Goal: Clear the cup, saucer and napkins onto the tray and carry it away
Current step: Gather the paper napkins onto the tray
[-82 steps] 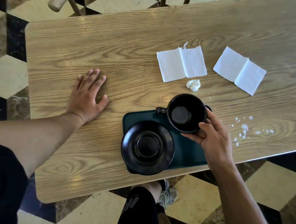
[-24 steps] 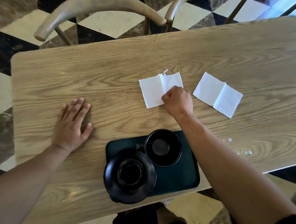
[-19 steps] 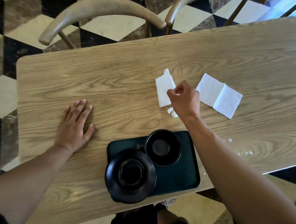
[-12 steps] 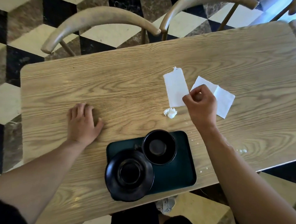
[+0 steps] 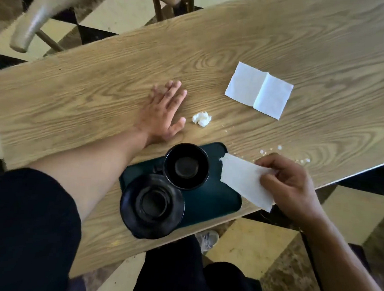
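Note:
A dark green tray (image 5: 208,201) lies at the table's near edge. On it stand a black cup (image 5: 186,166) and, at its left end, a black saucer (image 5: 152,205) that overhangs the tray. My right hand (image 5: 289,183) pinches a white napkin (image 5: 242,181) just above the tray's right end. My left hand (image 5: 164,112) lies flat with spread fingers on the wood beyond the tray. A small crumpled paper ball (image 5: 201,118) sits right of its thumb. A second unfolded napkin (image 5: 259,90) lies farther back on the right.
The wooden table (image 5: 89,91) has white crumbs (image 5: 280,147) near its right front edge. A curved chair back (image 5: 60,0) stands behind the far left edge. Below the near edge are chequered floor tiles and my shoe (image 5: 208,239).
My right hand lifted the nearer napkin off the table and brought it back over the tray's right end. My left hand slid right, close to the paper ball.

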`<state>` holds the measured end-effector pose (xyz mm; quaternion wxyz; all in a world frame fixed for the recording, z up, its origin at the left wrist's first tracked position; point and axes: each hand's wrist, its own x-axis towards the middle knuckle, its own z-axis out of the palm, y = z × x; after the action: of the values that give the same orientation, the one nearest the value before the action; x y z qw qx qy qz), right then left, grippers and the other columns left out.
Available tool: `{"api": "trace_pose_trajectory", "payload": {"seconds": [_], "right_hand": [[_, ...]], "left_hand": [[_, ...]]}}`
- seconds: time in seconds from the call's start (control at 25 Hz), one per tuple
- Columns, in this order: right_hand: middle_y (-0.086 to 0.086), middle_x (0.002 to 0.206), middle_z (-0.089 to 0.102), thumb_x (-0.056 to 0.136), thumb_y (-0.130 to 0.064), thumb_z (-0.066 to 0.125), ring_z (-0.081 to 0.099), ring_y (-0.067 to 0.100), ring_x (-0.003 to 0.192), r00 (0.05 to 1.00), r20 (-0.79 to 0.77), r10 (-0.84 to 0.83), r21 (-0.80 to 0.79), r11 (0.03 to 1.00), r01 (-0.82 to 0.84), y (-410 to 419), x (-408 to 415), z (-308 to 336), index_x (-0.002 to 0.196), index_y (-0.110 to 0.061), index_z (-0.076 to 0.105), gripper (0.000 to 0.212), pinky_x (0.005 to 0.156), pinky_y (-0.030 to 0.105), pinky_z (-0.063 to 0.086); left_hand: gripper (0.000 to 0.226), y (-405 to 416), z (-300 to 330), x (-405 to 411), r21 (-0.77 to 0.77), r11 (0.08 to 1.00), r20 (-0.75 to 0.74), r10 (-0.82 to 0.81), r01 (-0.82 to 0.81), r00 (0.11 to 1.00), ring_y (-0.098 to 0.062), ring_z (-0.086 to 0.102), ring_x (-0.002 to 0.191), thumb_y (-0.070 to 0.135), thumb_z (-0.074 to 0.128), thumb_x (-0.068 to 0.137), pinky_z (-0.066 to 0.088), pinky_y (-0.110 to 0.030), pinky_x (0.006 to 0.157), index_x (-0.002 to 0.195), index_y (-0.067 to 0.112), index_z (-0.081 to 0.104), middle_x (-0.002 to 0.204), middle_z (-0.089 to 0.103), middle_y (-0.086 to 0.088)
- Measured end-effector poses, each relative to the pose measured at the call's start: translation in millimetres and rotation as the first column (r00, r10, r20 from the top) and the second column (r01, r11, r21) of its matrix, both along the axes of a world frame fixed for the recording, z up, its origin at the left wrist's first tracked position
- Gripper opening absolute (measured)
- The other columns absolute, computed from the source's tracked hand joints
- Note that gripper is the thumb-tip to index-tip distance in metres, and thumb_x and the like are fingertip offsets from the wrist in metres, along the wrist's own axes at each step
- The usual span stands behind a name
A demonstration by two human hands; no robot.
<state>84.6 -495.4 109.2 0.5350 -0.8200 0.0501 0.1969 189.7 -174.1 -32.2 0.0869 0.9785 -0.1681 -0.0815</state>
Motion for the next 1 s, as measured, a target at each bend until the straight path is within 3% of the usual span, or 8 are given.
{"api": "trace_pose_trajectory", "payload": {"seconds": [0.08, 0.28, 0.4, 0.48, 0.6, 0.84, 1.0], "right_hand": [[-0.009, 0.077, 0.068, 0.074, -0.011, 0.051, 0.059, 0.01, 0.067, 0.983, -0.102, 0.154, 0.01, 0.988, -0.154, -0.2, -13.4, -6.6, 0.077, -0.029, 0.07, 0.026, 0.058, 0.02, 0.042], [-0.016, 0.086, 0.072, 0.086, -0.008, 0.062, 0.064, -0.001, 0.084, 0.886, -0.232, 0.401, -0.05, 0.905, -0.422, 21.9, -28.8, -46.1, 0.087, -0.029, 0.075, 0.025, 0.068, 0.01, 0.044], [-0.012, 0.098, 0.071, 0.09, -0.013, 0.061, 0.066, 0.006, 0.087, 0.871, -0.148, 0.467, -0.197, 0.85, -0.489, 37.5, -33.2, -65.8, 0.103, -0.027, 0.075, 0.023, 0.076, 0.026, 0.053], [-0.008, 0.104, 0.074, 0.091, -0.017, 0.064, 0.07, 0.014, 0.09, 0.916, -0.069, 0.395, -0.326, 0.859, -0.395, 43.2, -35.6, -70.0, 0.113, -0.024, 0.073, 0.025, 0.075, 0.033, 0.056], [-0.001, 0.104, 0.077, 0.09, -0.023, 0.071, 0.071, 0.022, 0.09, 0.976, 0.036, 0.216, -0.456, 0.872, -0.176, 45.5, -42.5, -69.6, 0.124, -0.022, 0.068, 0.034, 0.07, 0.034, 0.056], [0.0, 0.111, 0.068, 0.087, -0.022, 0.078, 0.058, 0.022, 0.101, 0.961, 0.229, 0.154, -0.502, 0.865, -0.019, 33.8, -63.0, -72.4, 0.127, -0.017, 0.069, 0.041, 0.089, 0.029, 0.048], [0.005, 0.112, 0.061, 0.087, -0.017, 0.077, 0.056, 0.022, 0.102, 0.958, 0.272, 0.091, -0.482, 0.874, 0.054, 29.1, -72.4, -81.9, 0.124, -0.012, 0.07, 0.038, 0.089, 0.028, 0.047]], "left_hand": [[0.08, -6.9, -9.3, -3.6, 0.015, 1.0, 0.039, 0.026, -0.026, 0.999, -0.033, 0.013, 0.158, 0.055, 0.038, 0.094, 0.007, -0.057, 0.127, 0.16, 0.011, 0.027, 0.17, 0.017, -0.015], [0.068, -6.4, -18.9, -5.0, -0.084, 0.994, 0.144, 0.082, -0.071, 0.986, -0.03, 0.028, 0.154, 0.042, 0.051, 0.091, 0.018, -0.056, 0.125, 0.153, 0.013, 0.045, 0.165, 0.033, -0.012], [0.066, -6.4, -18.8, -2.6, -0.106, 0.991, 0.152, 0.092, -0.076, 0.984, -0.029, 0.029, 0.154, 0.039, 0.052, 0.092, 0.018, -0.055, 0.126, 0.152, 0.014, 0.047, 0.164, 0.035, -0.012], [0.065, -6.8, -18.9, -2.8, -0.106, 0.992, 0.162, 0.091, -0.074, 0.983, -0.03, 0.03, 0.153, 0.038, 0.053, 0.091, 0.018, -0.055, 0.125, 0.151, 0.013, 0.048, 0.164, 0.036, -0.012], [0.066, -5.4, -18.5, -1.8, -0.107, 0.992, 0.168, 0.086, -0.069, 0.982, -0.03, 0.03, 0.153, 0.038, 0.053, 0.091, 0.018, -0.055, 0.125, 0.151, 0.013, 0.047, 0.164, 0.036, -0.012], [0.065, -6.8, -19.7, -3.2, -0.103, 0.992, 0.181, 0.085, -0.067, 0.98, -0.029, 0.029, 0.154, 0.038, 0.052, 0.092, 0.018, -0.054, 0.126, 0.152, 0.014, 0.046, 0.165, 0.035, -0.011], [0.065, -6.1, -23.6, -2.5, -0.124, 0.99, 0.196, 0.095, -0.071, 0.976, -0.029, 0.029, 0.154, 0.038, 0.052, 0.092, 0.018, -0.054, 0.126, 0.151, 0.014, 0.047, 0.164, 0.035, -0.011]]}}
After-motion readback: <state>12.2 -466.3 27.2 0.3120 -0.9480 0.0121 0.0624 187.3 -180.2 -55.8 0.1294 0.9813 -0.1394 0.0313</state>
